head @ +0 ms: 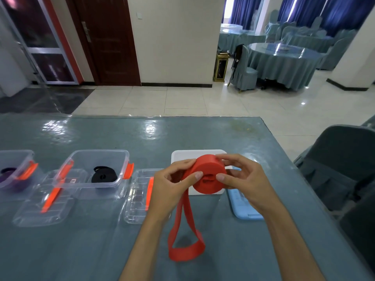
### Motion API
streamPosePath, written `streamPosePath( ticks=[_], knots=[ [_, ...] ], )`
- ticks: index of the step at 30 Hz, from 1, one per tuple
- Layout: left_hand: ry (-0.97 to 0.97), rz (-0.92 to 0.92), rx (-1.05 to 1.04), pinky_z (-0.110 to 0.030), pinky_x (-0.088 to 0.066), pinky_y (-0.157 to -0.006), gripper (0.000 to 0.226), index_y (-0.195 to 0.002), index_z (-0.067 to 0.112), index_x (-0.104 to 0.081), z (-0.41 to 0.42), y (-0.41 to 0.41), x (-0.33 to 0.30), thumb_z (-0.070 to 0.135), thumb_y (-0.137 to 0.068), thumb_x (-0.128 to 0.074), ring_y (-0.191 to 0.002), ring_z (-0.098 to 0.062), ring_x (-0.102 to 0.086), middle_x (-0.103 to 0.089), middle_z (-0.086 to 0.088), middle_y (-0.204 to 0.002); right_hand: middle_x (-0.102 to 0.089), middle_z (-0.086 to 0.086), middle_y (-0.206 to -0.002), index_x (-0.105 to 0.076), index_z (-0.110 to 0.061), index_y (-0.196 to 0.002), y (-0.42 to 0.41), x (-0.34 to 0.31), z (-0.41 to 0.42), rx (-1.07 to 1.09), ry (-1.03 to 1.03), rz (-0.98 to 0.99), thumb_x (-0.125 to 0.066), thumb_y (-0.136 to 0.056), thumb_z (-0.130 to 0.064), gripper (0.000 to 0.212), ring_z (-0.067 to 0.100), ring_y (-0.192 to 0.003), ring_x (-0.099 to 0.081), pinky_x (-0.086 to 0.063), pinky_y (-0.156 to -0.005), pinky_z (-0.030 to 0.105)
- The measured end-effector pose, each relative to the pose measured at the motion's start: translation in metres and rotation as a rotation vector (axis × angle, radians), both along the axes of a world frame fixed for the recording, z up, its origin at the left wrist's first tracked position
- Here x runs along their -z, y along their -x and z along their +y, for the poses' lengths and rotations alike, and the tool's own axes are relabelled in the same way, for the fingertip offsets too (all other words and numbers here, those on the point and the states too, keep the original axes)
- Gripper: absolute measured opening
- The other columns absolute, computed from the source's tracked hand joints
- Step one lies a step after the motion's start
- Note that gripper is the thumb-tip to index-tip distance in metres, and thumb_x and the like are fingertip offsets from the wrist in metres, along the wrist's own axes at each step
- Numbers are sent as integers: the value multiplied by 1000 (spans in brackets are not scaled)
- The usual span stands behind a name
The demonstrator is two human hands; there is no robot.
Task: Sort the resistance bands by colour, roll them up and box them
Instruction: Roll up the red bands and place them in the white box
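both hands (172, 179) clenched the red band (209, 175) roll; best to keep tension while winding the tail hanging at 6 o'clock.

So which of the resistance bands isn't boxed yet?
The red resistance band, half rolled between both hands; the black band and purple band already lie in clear boxes.

Behind the two-handed grip, the white rectangular container (199, 156) is largely hidden by the coiled red rubber resistance band (209, 176). Far left of the grip, the clear plastic box holding a purple band (15, 169) is cut by the frame edge.
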State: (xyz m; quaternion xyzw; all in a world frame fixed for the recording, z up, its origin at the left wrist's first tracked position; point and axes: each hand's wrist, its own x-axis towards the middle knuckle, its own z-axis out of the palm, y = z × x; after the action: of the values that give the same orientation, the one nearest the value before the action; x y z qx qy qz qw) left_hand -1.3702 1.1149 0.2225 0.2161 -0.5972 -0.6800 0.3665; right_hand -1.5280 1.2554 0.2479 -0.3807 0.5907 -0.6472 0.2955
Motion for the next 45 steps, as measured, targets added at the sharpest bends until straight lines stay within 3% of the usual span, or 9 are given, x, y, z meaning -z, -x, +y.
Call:
streamPosePath(
  ticks=[3, 10, 15, 22, 28, 31, 37, 42, 45],
  knots=[
    [55, -62, 70, -35, -51, -111, 44, -121, 18, -78, -7, -1, 1, 20, -78, -85, -120, -15, -68, -74, 2, -120, -70, 13, -116, -75, -25, -118, -2, 5, -3, 85, 65, -22, -84, -77, -12, 44, 35, -100, -74, -63, -80, 45],
    [80, -6, -68, -34, -61, -91, 44, -110, 14, -74, -7, -4, -2, 19, -70, -91, -99, -22, -76, -80, -5, -101, -73, 16, -114, -55, -13, -101, -3, 9, -8, -17, 25, -95, -83, -75, -6, 39, 34, -92, -74, -59, -83, 42],
    [29, 66, -25, -33, -58, -97, 34, -112, 12, -78, -2, -4, -8, 14, -78, -82, -113, -20, -73, -79, -3, -114, -75, 12, -107, -67, -27, -112, -11, 2, -15, 86, 176, -154, -81, -75, -8, 44, 32, -93, -74, -63, -81, 47],
    [189, 19, -77, -28, -59, -95, 36, -113, 18, -76, -11, -4, -28, 14, -80, -87, -104, -16, -76, -80, 1, -105, -70, 16, -113, -53, -12, -97, -11, 13, -16, 58, 128, -78, -90, -71, -8, 45, 35, -104, -71, -57, -90, 44],
    [44, 93, -24, -30, -59, -94, 28, -103, 10, -79, -13, -4, -19, 16, -76, -83, -111, -21, -74, -79, -6, -113, -72, 7, -108, -62, -27, -122, -12, 4, -11, 41, 141, -97, -84, -71, 5, 64, 34, -97, -72, -61, -86, 45],
    [24, 84, 30, -31, -57, -98, 30, -108, 25, -82, -14, -9, -16, 27, -78, -81, -116, -21, -72, -78, -4, -118, -69, 16, -113, -65, -24, -123, -14, 8, -12, 29, 161, -149, -84, -71, 2, 62, 37, -98, -71, -60, -87, 45],
    [58, 75, -108, -28, -60, -84, 33, -105, 17, -80, -5, -7, -17, 24, -74, -86, -99, -23, -77, -80, -7, -103, -69, 14, -125, -61, -21, -113, -13, 12, -15, -62, 107, -133, -84, -75, -2, 49, 39, -113, -67, -58, -96, 48],
    [51, 58, -114, -21, -58, -83, 22, -102, 10, -79, 3, -2, -15, 16, -81, -82, -98, -16, -77, -81, -2, -101, -75, 13, -109, -61, -13, -102, -19, -1, -17, 133, 48, -177, -83, -77, -20, 34, 39, -97, -73, -61, -69, 39],
    [82, -2, -10, -29, -59, -93, 33, -114, 15, -78, -3, -6, -12, 19, -82, -81, -109, -19, -75, -80, -1, -112, -71, 16, -107, -68, -23, -116, -21, 1, -15, 134, 57, -186, -81, -78, -20, 40, 32, -92, -74, -61, -70, 40]
  ],
)
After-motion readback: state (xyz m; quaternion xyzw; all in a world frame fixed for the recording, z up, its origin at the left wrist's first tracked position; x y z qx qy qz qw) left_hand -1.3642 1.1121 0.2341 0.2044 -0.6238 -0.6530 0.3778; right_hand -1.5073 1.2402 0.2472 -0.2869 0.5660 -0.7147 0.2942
